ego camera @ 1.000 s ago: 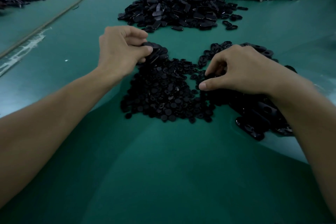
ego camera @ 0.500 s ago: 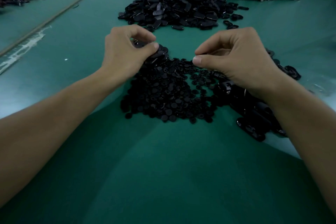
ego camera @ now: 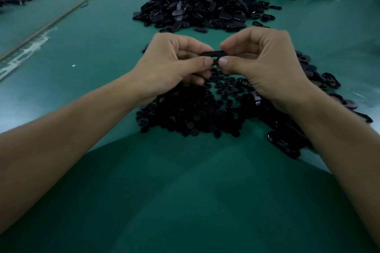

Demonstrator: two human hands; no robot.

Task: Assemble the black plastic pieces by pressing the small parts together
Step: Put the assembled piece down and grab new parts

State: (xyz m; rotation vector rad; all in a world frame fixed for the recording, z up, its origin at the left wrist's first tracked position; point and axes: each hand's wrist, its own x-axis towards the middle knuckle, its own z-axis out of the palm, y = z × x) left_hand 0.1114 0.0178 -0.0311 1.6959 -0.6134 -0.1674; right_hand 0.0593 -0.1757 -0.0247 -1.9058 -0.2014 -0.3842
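Above the green table and my near heap of small black parts, both forearms angle inward, so my left hand and right hand meet, equally near. Between them the oblong black piece lies level, long axis left to right. Each hand pinches 1 end, thumb nearest me, fingers curled.

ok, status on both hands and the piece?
Left hand and right hand both pinch one black plastic piece. Held above the pile of small parts. Nothing between the hands but the piece.
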